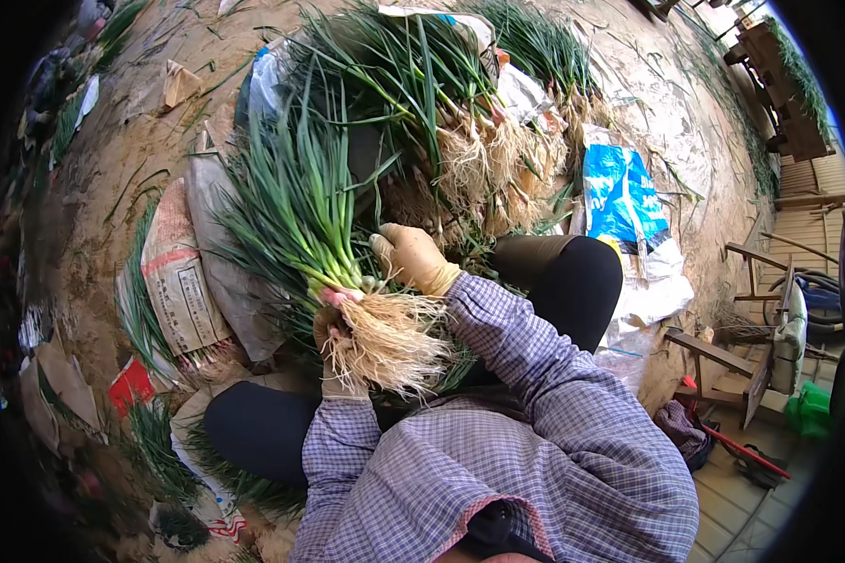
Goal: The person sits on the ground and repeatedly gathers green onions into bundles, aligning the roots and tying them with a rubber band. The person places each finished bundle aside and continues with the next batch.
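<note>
A bunch of green leafy plants with pale bulbs and long stringy roots (394, 341) lies across my left hand (334, 352). My left hand, in a pale glove and partly hidden by the roots, is closed around the bulb end. The leaves of the bunch fan out towards the upper left. To the right of the stems is my right hand (415, 259), in a cream glove with its fingers curled; whether it grips a stalk cannot be told. Beyond it lies a large pile of similar plants (482, 141), their roots towards me.
A printed woven sack (183, 271) wraps more plants at left, beside a grey sack (225, 260). A blue and white plastic sack (623, 200) lies to the right of the pile. Wooden frames (718, 355) and a green plastic item (810, 410) are at far right.
</note>
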Motion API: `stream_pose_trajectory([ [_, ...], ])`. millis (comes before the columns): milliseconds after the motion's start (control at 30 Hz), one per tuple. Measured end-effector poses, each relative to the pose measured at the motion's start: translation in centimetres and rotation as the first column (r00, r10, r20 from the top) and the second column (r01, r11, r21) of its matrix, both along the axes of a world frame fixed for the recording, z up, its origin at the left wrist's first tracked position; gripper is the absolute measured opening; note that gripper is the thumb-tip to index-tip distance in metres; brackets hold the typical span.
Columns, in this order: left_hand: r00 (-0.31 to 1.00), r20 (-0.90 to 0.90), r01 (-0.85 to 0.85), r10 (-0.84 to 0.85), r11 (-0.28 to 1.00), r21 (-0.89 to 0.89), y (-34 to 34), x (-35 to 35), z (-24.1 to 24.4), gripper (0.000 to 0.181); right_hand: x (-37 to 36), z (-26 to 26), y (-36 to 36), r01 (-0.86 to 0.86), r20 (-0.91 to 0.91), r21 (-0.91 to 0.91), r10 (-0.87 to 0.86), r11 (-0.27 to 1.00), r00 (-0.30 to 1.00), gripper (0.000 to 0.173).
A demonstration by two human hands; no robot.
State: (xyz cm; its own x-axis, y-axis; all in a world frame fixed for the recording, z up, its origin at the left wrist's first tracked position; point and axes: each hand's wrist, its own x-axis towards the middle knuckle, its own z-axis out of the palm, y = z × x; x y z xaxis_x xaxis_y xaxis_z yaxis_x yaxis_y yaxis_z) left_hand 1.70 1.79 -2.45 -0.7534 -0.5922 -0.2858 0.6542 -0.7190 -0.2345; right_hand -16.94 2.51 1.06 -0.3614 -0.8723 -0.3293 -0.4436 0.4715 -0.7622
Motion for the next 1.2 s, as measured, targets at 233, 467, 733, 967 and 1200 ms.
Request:
stream_pose_trajectory([
  [233,0.928,0.361,0.021,0.089,0.956,-0.291,1.2,-1.0,3.2,0.029,1.6,-0.9,-0.8,0.267,0.975,0.101,-0.150,0.958,0.166,0.022],
  [467,0.926,0.365,0.012,0.093,0.961,-0.277,1.7,0.4,2.6,0.038,2.2,-3.4,-0.2,0.218,0.529,0.094,-0.234,0.971,0.815,0.032],
  [733,0.949,0.311,0.042,0.043,0.964,-0.262,0.6,1.7,-2.2,0.065,-2.0,-0.9,3.4,-0.210,0.362,0.395,0.058,0.894,0.930,0.064],
  [967,0.988,-0.067,-0.135,0.137,0.990,0.030,0.7,1.0,-2.2,0.044,-1.1,-0.5,2.7,-0.291,0.483,-0.038,0.272,0.956,0.832,0.036],
  [1200,0.914,0.348,-0.064,0.207,0.922,-0.381,1.4,0.6,-2.4,0.037,0.5,-0.7,4.4,0.011,0.197,-0.248,0.040,0.969,0.980,0.026],
])
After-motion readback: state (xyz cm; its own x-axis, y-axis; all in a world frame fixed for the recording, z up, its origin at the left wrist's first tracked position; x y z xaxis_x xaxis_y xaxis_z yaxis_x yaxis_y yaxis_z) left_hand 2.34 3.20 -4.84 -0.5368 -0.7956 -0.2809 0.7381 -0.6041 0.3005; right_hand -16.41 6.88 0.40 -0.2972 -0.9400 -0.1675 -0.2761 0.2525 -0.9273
